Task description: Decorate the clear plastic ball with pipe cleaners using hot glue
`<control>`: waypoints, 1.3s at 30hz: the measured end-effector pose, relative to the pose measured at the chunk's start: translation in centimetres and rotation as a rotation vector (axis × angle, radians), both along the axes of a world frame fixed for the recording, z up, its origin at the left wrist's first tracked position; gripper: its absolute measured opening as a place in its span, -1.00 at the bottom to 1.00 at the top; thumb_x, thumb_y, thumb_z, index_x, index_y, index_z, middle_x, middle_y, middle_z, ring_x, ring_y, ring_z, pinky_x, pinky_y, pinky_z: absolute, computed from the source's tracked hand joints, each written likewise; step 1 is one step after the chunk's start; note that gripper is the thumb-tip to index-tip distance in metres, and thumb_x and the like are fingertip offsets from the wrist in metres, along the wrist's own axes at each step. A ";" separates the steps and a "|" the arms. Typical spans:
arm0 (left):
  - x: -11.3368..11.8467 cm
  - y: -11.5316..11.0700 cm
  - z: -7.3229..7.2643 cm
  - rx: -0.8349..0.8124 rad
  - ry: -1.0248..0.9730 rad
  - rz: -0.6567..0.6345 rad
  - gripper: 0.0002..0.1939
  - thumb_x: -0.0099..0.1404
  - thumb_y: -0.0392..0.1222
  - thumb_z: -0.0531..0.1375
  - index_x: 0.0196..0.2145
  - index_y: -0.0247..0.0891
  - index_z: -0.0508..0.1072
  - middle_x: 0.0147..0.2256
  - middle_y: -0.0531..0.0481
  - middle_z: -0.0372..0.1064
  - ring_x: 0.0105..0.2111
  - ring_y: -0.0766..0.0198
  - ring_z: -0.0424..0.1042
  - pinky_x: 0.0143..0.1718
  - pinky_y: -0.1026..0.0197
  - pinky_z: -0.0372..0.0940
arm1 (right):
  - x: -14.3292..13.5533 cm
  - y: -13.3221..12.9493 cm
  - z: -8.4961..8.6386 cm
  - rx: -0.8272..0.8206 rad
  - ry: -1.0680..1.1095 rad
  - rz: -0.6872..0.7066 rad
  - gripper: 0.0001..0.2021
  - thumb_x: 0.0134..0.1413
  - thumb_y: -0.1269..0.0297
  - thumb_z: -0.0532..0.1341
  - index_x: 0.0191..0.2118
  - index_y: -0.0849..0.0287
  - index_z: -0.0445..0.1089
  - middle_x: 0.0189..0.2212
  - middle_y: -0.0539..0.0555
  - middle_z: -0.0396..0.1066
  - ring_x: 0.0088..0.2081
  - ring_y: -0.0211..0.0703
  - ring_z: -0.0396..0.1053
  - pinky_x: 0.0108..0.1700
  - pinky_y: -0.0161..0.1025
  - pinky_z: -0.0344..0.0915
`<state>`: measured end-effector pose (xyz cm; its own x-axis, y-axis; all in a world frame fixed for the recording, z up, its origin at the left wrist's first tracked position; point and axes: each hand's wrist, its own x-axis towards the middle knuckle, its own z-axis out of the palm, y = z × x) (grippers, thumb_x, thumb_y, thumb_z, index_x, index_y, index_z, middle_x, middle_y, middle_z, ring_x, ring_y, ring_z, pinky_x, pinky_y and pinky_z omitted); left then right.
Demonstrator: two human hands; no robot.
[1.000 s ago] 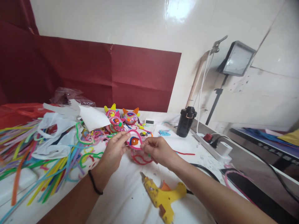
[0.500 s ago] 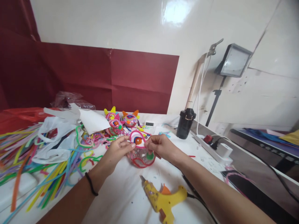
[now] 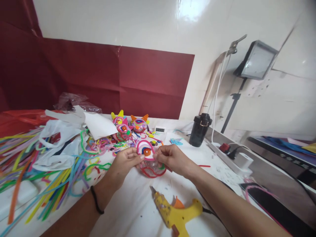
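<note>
Between my hands is a clear plastic craft figure trimmed with red pipe cleaner, a green spot on its right side. Its top carries an eye shape of pink, white and blue pipe cleaner around an orange centre. My left hand grips the figure's left edge between thumb and fingers. On the right edge of the eye shape, my right hand pinches with thumb and forefinger; the fingertips hide the exact contact. A yellow glue gun lies on the table just in front, nozzle toward the figure.
Finished animal figures stand at the back beside a small digital clock. Pipe cleaners and a white plastic bag spread over the left side. A black bottle, a power strip and a dark phone-like slab are right.
The camera view has shifted slightly, moving the scene a little. Both hands keep their grip on the figure, and the eye shape sits a bit lower in view.
</note>
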<state>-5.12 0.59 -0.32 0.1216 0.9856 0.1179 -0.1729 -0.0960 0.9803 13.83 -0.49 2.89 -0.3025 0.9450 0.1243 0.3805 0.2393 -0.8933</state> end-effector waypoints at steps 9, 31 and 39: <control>0.3 -0.3 -0.3 0.002 -0.042 -0.014 -0.71 -0.10 -0.19 0.46 -0.44 -0.28 0.47 -0.58 0.09 0.43 -0.58 0.36 0.35 -0.51 0.33 0.20 | 0.5 0.9 -0.3 0.082 -0.039 0.034 -0.76 0.06 0.27 0.20 -0.59 0.18 0.29 -0.67 -0.08 0.30 -0.62 -0.36 0.16 -0.55 -0.39 0.08; -1.8 1.6 -0.7 0.079 0.160 -0.010 -0.67 -0.01 -0.02 0.39 -0.38 -0.28 0.46 -0.65 0.18 0.24 -0.68 0.45 0.13 -0.64 0.37 0.00 | -0.4 2.3 1.7 0.144 -0.377 0.138 -0.83 -0.13 0.54 0.21 -0.63 0.20 0.37 -0.70 -0.11 0.30 -0.58 -0.33 0.22 -0.51 -0.39 0.12; -1.7 1.9 -1.4 0.017 0.141 -0.070 -0.58 -0.04 0.04 0.40 -0.35 -0.31 0.43 -0.61 0.18 0.27 -0.67 0.48 0.15 -0.64 0.39 0.03 | 1.6 2.0 1.5 0.249 -0.316 -0.025 -0.80 0.03 0.31 0.23 -0.58 0.18 0.35 -0.67 -0.09 0.29 -0.57 -0.32 0.18 -0.51 -0.36 0.05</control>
<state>-6.77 2.49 -1.67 0.2060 0.9722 0.1117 -0.0406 -0.1056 0.9936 15.46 1.46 4.40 -0.3400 0.9053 0.2547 0.6352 0.4208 -0.6477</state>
